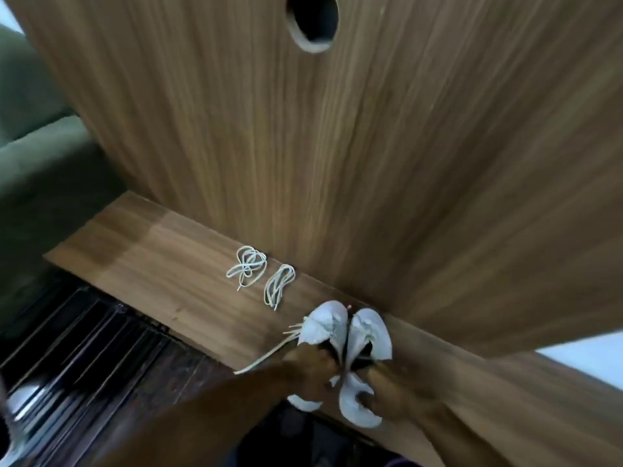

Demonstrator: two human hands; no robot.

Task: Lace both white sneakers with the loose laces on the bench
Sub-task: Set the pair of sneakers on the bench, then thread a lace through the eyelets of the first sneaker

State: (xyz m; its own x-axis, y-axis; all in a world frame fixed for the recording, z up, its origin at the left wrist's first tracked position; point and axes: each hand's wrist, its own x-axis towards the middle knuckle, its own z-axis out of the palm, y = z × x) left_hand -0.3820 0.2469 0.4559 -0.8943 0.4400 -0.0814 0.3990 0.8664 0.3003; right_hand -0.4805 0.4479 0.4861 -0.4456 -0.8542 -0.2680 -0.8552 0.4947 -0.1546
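Both hands sit low in the frame, right of centre: the left hand (312, 370) curls its fingers into the collar of the left sneaker (322, 326), and the right hand (391, 389) grips the heel of the right sneaker (365, 335) the same way. The shoes stand side by side, touching, toes toward the wooden wall panel (337, 146), on the bench (151, 251). They look light and soft-sided, so the heel or collar is a sound place to hold. Two loose laces lie just up-left of them, a tangled bundle (247, 267) and a tidier coil (279, 287); limp and featherweight, each is best pinched near a stiff tip (a strand already trails from the left shoe). No brand or writing is legible; the picture is blurred.
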